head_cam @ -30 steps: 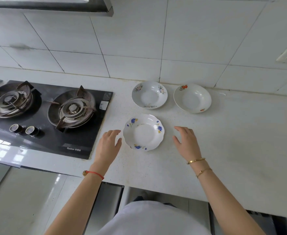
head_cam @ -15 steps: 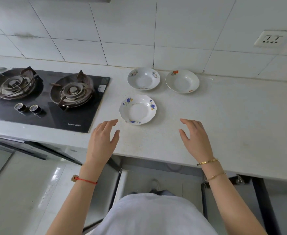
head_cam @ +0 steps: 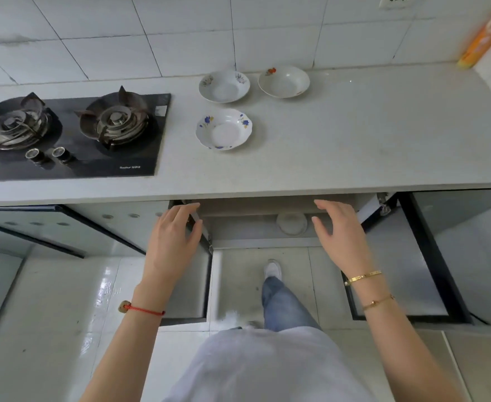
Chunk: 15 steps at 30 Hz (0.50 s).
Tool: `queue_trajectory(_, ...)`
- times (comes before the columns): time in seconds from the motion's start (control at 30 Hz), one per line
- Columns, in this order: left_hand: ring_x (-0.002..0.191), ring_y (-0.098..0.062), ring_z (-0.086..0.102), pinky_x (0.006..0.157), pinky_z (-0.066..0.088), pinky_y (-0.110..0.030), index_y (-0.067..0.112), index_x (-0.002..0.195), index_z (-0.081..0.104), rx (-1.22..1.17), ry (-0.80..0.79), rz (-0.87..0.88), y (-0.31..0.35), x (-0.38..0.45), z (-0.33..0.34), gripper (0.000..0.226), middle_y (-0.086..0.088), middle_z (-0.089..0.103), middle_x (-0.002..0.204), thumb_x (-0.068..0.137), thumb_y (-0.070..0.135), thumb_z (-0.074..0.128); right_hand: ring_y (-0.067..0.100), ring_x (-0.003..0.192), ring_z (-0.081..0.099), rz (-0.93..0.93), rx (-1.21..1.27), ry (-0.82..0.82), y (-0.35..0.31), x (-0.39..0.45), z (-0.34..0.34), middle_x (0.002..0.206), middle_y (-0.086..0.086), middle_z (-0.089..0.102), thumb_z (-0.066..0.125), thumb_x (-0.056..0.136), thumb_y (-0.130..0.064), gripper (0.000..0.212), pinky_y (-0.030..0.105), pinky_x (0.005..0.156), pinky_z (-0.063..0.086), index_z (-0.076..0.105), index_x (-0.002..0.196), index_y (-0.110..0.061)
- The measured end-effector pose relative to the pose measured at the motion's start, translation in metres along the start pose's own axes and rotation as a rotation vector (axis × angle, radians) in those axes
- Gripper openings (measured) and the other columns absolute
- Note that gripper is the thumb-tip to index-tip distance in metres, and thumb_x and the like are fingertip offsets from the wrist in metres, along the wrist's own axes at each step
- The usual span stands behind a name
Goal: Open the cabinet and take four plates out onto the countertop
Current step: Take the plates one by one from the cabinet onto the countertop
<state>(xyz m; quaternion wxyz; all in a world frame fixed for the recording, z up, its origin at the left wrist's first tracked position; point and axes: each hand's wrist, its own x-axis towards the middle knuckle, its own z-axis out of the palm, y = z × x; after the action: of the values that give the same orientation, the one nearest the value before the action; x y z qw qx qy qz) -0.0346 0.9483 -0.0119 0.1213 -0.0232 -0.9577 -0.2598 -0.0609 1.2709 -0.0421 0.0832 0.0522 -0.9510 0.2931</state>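
Observation:
Three white plates rest on the pale countertop (head_cam: pixel 369 134): a blue-flowered plate (head_cam: pixel 224 129) nearest the front, a plate with faint flowers (head_cam: pixel 224 86) behind it, and a red-flowered plate (head_cam: pixel 283 81) at the back right. Under the counter edge the cabinet (head_cam: pixel 255 227) stands open with both doors swung out. A white dish (head_cam: pixel 291 223) sits inside on its shelf. My left hand (head_cam: pixel 174 242) hovers by the left door's top edge, fingers spread, holding nothing. My right hand (head_cam: pixel 340 233) hangs open beside the dish, apart from it.
A black two-burner gas hob (head_cam: pixel 64 132) fills the counter's left part. An orange and yellow box (head_cam: pixel 483 39) leans in the far right corner. The open left door (head_cam: pixel 189 282) and right door (head_cam: pixel 398 256) flank my leg and shoe (head_cam: pixel 273 269) on the tiled floor.
Both hands have dropped from above the countertop to below its front edge, in front of the open cabinet. The view has tilted down, showing the cabinet inside and the floor.

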Motion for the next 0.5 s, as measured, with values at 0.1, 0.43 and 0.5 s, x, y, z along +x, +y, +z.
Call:
queue_trajectory(0.1, 0.104, -0.025, 0.062, 0.090, 0.051, -0.037, 0.010, 0.122, 0.061, -0.015, -0.020, 0.013, 0.010, -0.030, -0.001, 0.032, -0.006, 0.066, 0.113, 0.090, 0.013, 0.061, 0.018, 0.115, 0.050, 0.034, -0.006, 0.007, 0.004, -0.041, -0.007, 0.118, 0.004, 0.062, 0.056, 0.093, -0.020, 0.034, 0.022, 0.098, 0.037, 0.057, 0.125, -0.012)
queue_trajectory(0.43, 0.101, -0.025, 0.062, 0.087, 0.053, -0.043, 0.009, 0.120, 0.061, -0.004, -0.056, 0.073, 0.049, -0.069, 0.016, 0.030, -0.006, 0.067, 0.109, 0.091, 0.014, 0.061, 0.017, 0.115, 0.050, 0.097, -0.031, 0.042, 0.036, -0.100, -0.040, 0.119, 0.003, 0.062, 0.057, 0.093, -0.020, 0.034, 0.021, 0.095, 0.037, 0.056, 0.126, -0.012)
queue_trajectory(0.5, 0.098, -0.023, 0.062, 0.086, 0.053, -0.042, 0.010, 0.121, 0.061, -0.011, -0.062, 0.071, 0.061, -0.073, 0.024, 0.030, -0.005, 0.066, 0.107, 0.091, 0.014, 0.061, 0.018, 0.115, 0.051, 0.106, -0.029, 0.039, 0.047, -0.106, -0.048, 0.119, 0.003, 0.062, 0.057, 0.093, -0.020, 0.034, 0.022, 0.095, 0.039, 0.056, 0.125, -0.012)
